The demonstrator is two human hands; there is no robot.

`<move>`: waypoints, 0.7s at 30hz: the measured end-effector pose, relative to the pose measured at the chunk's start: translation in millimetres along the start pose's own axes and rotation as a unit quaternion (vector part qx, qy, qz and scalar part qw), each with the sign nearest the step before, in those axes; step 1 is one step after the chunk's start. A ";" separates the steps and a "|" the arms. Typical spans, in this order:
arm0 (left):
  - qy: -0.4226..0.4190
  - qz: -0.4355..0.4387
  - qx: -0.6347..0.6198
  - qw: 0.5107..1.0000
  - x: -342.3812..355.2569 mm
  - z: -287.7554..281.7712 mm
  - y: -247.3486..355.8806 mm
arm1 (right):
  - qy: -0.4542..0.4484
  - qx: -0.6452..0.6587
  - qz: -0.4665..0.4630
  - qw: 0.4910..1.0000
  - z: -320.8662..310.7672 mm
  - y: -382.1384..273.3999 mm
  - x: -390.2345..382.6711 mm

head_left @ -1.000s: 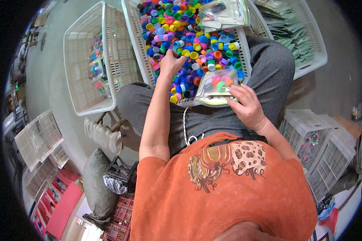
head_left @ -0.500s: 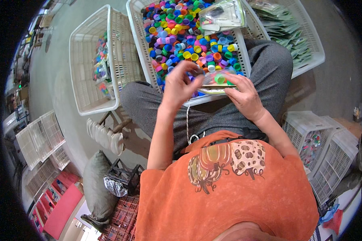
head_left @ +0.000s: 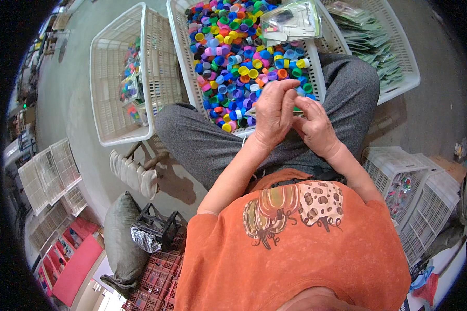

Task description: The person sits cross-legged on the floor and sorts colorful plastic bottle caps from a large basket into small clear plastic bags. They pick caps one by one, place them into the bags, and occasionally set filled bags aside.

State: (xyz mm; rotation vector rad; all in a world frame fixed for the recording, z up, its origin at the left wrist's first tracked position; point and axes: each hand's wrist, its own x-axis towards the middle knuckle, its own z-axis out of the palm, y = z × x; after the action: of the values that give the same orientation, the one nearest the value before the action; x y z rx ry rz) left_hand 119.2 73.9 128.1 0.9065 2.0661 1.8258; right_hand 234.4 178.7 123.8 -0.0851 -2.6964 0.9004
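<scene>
A clear plastic packet with a pale card (head_left: 252, 111) is held over the front of the crate of bottle caps, mostly hidden behind my hands. My right hand (head_left: 316, 127) is closed on its right side, thumb and fingers pinching. Across the packet reaches my left hand (head_left: 276, 111), its back toward me, fingers stretched out toward the right hand's fingertips. Under both hands lie many loose colourful plastic caps (head_left: 233, 57). Another filled clear packet (head_left: 290, 23) rests on the caps' far right corner.
The white crate (head_left: 184, 67) of caps stands between my knees. A crate of filled packets (head_left: 132, 85) is at the left, and one with stacked green packets (head_left: 368, 49) at the right. Grey crates (head_left: 425, 207), a sack (head_left: 122, 233) and red crates (head_left: 153, 277) stand nearer.
My left hand has swung right, from the packet's left side across it to beside my right hand. The caps seen inside the packet before are now covered. My right hand stays nearly still.
</scene>
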 end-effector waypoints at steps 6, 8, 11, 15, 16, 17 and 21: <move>0.016 -0.034 0.010 0.999 -5.3 -51.9 -11.0 | -0.021 -0.033 -0.031 0.999 -7.8 2.7 -14.1; -0.095 -0.016 0.068 0.993 -18.0 -67.3 -15.3 | -0.036 -0.059 -0.062 0.996 -7.9 1.0 -25.0; -0.213 -0.034 0.173 0.961 -42.4 -70.1 -13.0 | -0.057 -0.036 -0.088 0.994 -5.3 0.6 -41.7; -0.266 -0.072 0.254 0.927 -74.1 -67.4 -26.6 | -0.104 -0.002 -0.105 0.989 -8.9 0.8 -45.7; -0.268 -0.075 0.266 0.923 -75.0 -65.5 -26.8 | -0.122 0.006 -0.105 0.987 -9.9 1.7 -46.2; -0.269 -0.078 0.277 0.919 -75.6 -63.5 -27.0 | -0.128 0.007 -0.098 0.987 -10.1 2.3 -47.4; -0.241 -0.041 0.190 0.951 -67.6 -46.9 -25.2 | -0.125 -0.007 -0.091 0.988 -5.5 2.6 -48.0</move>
State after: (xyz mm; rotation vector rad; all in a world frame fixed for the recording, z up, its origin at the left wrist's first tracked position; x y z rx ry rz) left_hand 138.5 -4.5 98.2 1.1954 2.1081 1.0344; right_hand 281.8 176.9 114.0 0.2861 -2.8786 0.8872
